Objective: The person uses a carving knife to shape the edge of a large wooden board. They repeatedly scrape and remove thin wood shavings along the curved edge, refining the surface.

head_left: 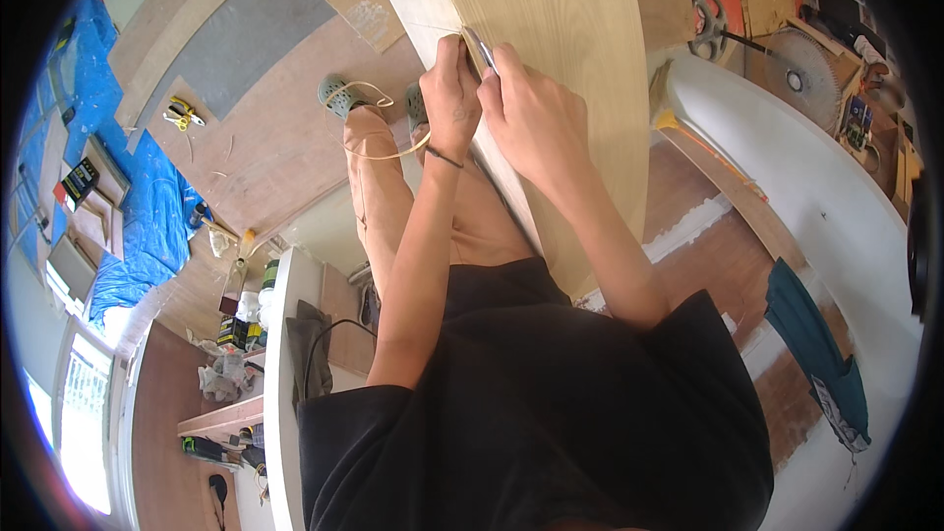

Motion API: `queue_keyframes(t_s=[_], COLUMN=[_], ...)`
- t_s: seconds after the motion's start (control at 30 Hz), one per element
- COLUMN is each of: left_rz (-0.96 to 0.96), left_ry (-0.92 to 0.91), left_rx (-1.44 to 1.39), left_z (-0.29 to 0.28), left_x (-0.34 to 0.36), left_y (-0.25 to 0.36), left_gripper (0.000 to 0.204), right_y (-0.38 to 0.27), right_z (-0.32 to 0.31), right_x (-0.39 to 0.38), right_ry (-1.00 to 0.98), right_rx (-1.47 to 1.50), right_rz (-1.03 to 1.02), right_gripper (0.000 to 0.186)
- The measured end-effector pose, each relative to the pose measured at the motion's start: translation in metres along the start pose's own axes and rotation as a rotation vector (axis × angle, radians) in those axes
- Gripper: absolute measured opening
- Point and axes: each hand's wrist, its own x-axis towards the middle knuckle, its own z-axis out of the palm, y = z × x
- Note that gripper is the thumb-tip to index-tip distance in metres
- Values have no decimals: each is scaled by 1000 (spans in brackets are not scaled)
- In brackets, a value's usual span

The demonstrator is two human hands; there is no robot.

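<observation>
- Head view: left hand [450,88] pinched on edge of pale wooden panel [560,29], thin veneer strip [379,152] curling down from it.
- Right hand [536,113] closed round small metal blade [479,47], pressed at same edge, touching left.
- Panel upright before legs, above brown floor [265,138].

Small metal blade [480,47] against the edge of a large, pale, wood-grained panel [551,29].
</observation>
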Motion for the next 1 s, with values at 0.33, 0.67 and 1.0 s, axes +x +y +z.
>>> queue_keyframes(t_s=[0.33,0.67,1.0], left_rz=[-29,-60,-153], left_ry=[-7,-43,-39], left_rx=[-28,-47,-120], left_z=[1,-2,-3], left_x=[-1,-3,-9], left_y=[-1,-2,3], left_gripper=[12,20,19], right_y=[-1,-7,-11], right_z=[2,0,1], right_x=[-1,3,4], right_ry=[2,-44,-38], right_rx=[-23,-41,-45], right_rz=[5,16,6], right_gripper=[18,18,18])
